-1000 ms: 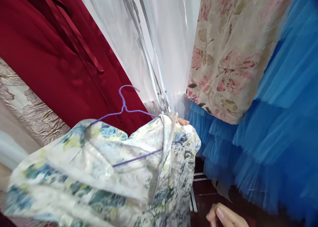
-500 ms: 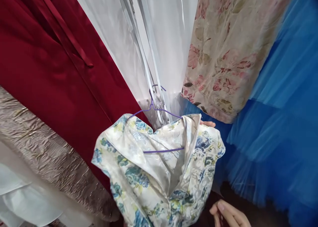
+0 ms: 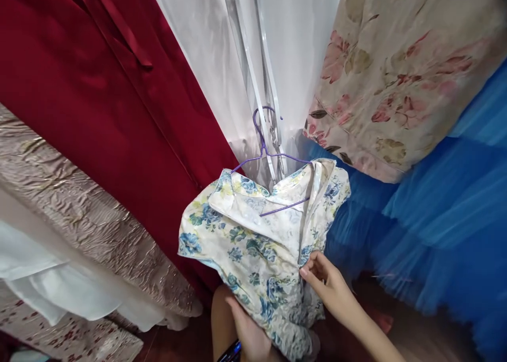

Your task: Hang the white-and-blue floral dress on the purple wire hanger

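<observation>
While the right hand (image 3: 330, 285) pinches the open edge of the floral dress (image 3: 261, 235) on its purple hanger (image 3: 273, 156) and the left hand (image 3: 247, 335) grips the fabric below, advisable: keep the seam taut, hanger level between red gown (image 3: 99, 103) and blue tulle (image 3: 428, 230).

Looks like a dress shop or a clothing storeroom. Gowns hang packed side by side: dark red satin dress (image 3: 91, 103), white sheer gown (image 3: 222, 61), pink floral dress (image 3: 396, 72), blue tulle skirt (image 3: 431, 214), crinkled gold fabric (image 3: 79, 214). Blue floral dress (image 3: 257, 240) sits on a purple wire hanger (image 3: 265, 145). Dark reddish floor (image 3: 420, 335) below.
</observation>
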A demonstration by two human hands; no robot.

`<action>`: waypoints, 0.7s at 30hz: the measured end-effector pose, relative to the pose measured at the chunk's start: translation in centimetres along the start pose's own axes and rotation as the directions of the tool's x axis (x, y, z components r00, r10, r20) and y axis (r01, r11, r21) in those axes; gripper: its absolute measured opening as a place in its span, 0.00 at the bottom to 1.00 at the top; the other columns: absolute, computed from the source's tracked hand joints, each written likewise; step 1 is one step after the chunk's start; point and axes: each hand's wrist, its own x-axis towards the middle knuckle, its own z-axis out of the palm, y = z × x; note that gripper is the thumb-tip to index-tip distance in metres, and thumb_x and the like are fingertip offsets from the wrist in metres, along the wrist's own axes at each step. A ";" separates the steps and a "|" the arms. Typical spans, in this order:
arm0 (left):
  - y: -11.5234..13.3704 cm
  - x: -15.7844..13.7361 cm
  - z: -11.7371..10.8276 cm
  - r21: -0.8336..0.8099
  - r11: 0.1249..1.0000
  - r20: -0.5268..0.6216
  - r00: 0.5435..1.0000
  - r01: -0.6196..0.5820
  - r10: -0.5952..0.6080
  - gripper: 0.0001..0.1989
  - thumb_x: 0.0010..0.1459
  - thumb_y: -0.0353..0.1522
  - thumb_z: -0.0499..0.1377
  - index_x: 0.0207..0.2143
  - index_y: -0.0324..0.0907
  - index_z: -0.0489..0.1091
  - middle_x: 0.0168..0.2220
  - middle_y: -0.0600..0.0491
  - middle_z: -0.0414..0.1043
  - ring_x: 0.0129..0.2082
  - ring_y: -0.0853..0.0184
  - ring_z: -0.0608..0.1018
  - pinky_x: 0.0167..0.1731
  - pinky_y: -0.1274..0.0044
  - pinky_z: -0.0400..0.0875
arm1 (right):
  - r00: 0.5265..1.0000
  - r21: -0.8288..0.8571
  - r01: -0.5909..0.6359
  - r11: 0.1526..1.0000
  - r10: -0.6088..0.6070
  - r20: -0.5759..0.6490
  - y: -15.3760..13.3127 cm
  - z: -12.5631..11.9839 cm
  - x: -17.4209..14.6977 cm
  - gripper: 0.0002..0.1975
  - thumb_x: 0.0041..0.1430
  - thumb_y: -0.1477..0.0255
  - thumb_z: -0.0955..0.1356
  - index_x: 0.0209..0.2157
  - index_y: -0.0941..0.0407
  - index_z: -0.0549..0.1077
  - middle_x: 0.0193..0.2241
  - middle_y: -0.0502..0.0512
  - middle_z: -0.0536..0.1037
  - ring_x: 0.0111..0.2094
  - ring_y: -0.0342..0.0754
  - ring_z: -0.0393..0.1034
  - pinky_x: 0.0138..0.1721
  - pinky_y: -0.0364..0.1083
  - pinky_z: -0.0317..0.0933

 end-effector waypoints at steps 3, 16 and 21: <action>-1.0 -0.8 -1.7 -0.103 0.994 0.045 0.999 0.022 -0.018 0.37 0.50 0.59 0.60 0.60 0.57 0.68 0.58 0.49 0.71 0.63 0.50 0.68 0.57 0.62 0.70 | 0.997 -0.064 0.004 0.998 0.000 0.076 -1.1 0.9 0.6 0.16 0.64 0.57 0.67 0.31 0.54 0.67 0.28 0.50 0.68 0.32 0.48 0.64 0.35 0.45 0.59; -0.5 -1.2 -0.9 -0.276 0.959 0.043 0.997 0.068 -0.058 0.39 0.47 0.44 0.71 0.62 0.52 0.65 0.63 0.48 0.66 0.65 0.51 0.65 0.62 0.65 0.66 | 0.985 -0.075 0.023 0.997 -0.009 0.174 -1.1 1.5 0.7 0.19 0.67 0.56 0.64 0.29 0.55 0.66 0.23 0.46 0.61 0.26 0.44 0.56 0.29 0.43 0.51; 0.0 -1.0 -1.4 -0.266 0.962 0.027 0.998 0.059 -0.054 0.43 0.45 0.44 0.72 0.63 0.51 0.63 0.62 0.48 0.68 0.64 0.51 0.67 0.62 0.64 0.66 | 0.985 -0.020 0.041 0.999 -0.037 0.171 -1.2 2.1 0.3 0.14 0.68 0.58 0.63 0.35 0.54 0.66 0.23 0.45 0.61 0.26 0.45 0.56 0.30 0.44 0.52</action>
